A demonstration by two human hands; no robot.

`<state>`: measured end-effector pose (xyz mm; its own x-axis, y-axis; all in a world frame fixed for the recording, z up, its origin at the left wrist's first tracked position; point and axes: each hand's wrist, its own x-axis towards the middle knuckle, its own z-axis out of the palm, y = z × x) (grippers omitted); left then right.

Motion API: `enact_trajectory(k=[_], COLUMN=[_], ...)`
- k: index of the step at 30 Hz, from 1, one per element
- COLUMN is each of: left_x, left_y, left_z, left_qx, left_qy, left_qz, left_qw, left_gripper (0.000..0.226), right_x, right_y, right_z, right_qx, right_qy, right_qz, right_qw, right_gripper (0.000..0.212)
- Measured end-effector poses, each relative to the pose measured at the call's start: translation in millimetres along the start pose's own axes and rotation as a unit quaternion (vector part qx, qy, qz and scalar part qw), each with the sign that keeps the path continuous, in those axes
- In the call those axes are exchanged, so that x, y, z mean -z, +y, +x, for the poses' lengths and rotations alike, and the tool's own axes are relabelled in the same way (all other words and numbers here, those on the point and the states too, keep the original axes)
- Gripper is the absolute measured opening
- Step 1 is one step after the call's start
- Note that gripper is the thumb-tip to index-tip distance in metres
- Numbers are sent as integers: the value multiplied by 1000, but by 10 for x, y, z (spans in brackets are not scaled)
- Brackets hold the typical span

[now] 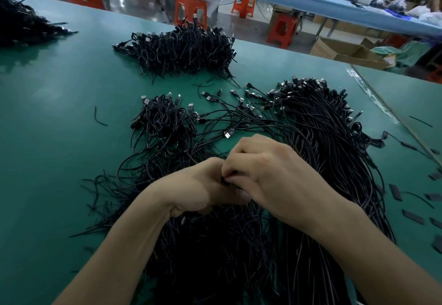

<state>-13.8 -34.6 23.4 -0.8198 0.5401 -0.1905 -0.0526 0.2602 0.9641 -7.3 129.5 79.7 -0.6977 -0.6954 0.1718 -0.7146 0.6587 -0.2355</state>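
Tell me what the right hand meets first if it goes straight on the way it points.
The left hand, almost at once: the right hand points up and left, its fingertips seemingly touching the left's over the black cable both pinch. Depth is hard to judge.

Bare green table (59, 125) lies open on the left, while loose cables (323, 149) crowd centre and right

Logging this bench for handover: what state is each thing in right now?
Left hand: fingers curled, pinching the held cable.
Right hand: fingers curled, pinching the same cable.
Held cable: mostly hidden between both hands.
Loose cables: uncoiled, spread on the table.
Small pile: coiled cables, heaped.
Far pile: coiled cables, heaped.
Cardboard box: open.
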Motion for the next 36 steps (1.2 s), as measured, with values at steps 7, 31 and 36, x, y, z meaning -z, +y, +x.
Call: enact_trajectory(k=[7,31,36], left_x=[-25,-5,-61], left_y=[23,2,4], left_z=[4,73,76], left_qx=[-25,-141,-184], left_qy=[20,328,290], left_qz=[-15,0,-49], left_qw=[999,934,938], left_gripper=[10,23,24], right_x=[0,-231,-265], right_y=[-59,92,120], right_z=[34,47,66], right_qx=[-3,-151,-177], right_qy=[-9,330,321], right_qz=[-53,317,468], right_qw=[999,876,804], right_gripper=[10,35,33])
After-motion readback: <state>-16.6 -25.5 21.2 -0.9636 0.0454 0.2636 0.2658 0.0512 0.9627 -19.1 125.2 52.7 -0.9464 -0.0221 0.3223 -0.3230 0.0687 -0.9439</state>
